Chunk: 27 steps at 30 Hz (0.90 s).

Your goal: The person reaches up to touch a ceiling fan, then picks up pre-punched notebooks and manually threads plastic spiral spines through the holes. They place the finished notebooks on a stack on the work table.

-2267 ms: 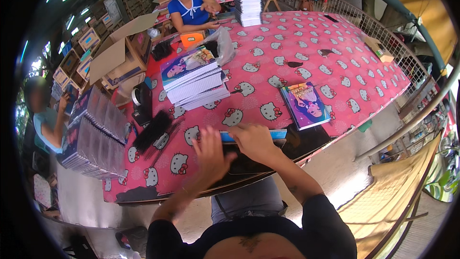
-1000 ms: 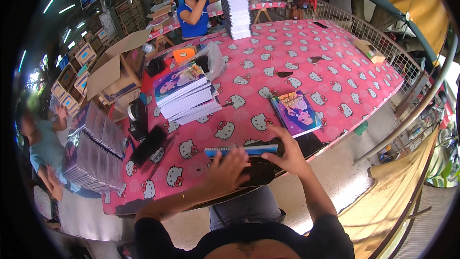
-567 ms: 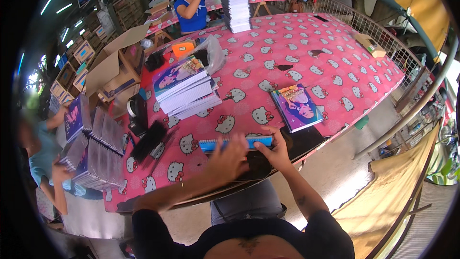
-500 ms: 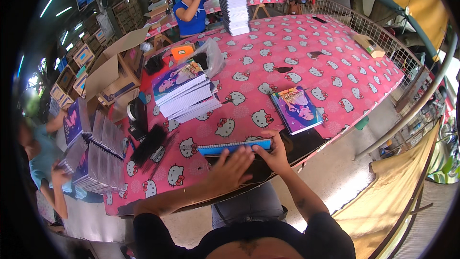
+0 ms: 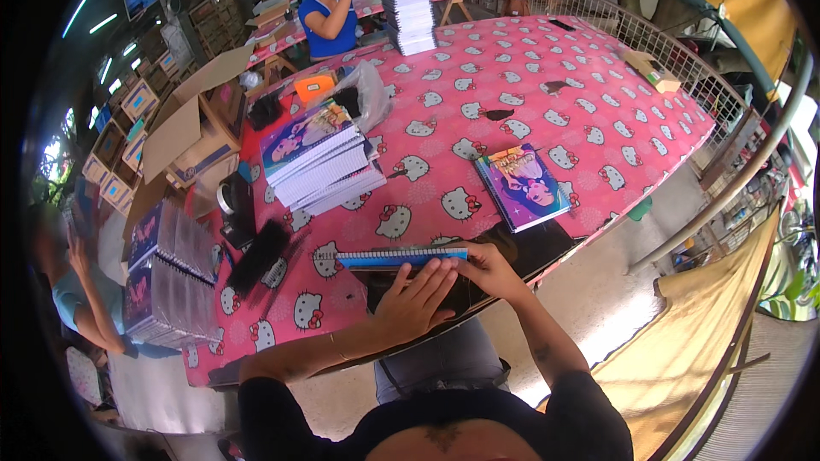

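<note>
A blue spiral-bound notebook (image 5: 363, 261) is seen nearly edge-on in front of me, its white coil running along the top. My right hand (image 5: 494, 272) grips its right end, thumb on the near side. Against the near face lies my left hand (image 5: 417, 292), fingers stretched out flat and not wrapped round it. Beneath both hands is a black sheet (image 5: 376, 294) at the table's near edge. Just beyond my right hand a spiral notebook with a purple illustrated cover (image 5: 523, 188) lies face up.
A pile of spiral notebooks (image 5: 320, 162) sits left of centre on the pink patterned table (image 5: 444, 132). Black binding coils (image 5: 260, 260), a tape dispenser (image 5: 235, 213), wrapped notebook stacks (image 5: 175, 290) and an open carton (image 5: 201, 132) stand left. Two people work nearby, one beside a tall notebook stack (image 5: 410, 4).
My view has shifted slightly. The left hand has slid a little along the notebook, while the right keeps its end. The person at left has raised a hand from the wrapped stack.
</note>
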Each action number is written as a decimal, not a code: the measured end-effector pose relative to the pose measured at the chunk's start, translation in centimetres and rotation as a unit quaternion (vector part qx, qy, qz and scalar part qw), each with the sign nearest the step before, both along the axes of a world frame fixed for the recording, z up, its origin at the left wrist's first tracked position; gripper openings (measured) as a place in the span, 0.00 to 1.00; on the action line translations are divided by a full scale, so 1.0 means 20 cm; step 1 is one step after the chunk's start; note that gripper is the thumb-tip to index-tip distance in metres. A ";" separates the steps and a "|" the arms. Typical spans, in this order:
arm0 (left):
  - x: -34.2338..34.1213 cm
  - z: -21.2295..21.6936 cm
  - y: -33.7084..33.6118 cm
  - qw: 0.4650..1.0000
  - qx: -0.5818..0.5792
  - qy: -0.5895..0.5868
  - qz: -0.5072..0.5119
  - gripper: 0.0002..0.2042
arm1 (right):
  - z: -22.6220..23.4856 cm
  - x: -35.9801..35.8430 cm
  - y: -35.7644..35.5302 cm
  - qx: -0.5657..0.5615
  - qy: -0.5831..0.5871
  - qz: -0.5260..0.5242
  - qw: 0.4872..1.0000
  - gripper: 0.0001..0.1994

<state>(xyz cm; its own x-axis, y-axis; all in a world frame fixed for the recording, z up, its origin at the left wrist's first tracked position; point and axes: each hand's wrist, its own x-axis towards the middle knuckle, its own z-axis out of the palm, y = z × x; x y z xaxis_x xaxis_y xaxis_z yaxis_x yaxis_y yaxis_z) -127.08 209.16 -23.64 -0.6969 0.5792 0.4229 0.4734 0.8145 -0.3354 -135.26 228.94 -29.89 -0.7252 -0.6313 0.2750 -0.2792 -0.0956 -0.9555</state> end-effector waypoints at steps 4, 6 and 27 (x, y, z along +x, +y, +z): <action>-0.03 0.02 0.02 0.994 0.033 0.011 0.107 0.40 | 0.02 0.01 -0.01 0.035 0.033 -0.028 0.998 0.12; -0.04 -0.02 0.03 0.996 0.018 -0.083 0.010 0.39 | 0.02 0.01 -0.01 -0.002 0.055 -0.047 0.997 0.11; -0.12 0.02 -0.02 0.956 0.282 -0.074 -0.034 0.08 | 0.15 0.03 0.07 -0.027 0.037 -0.097 0.994 0.13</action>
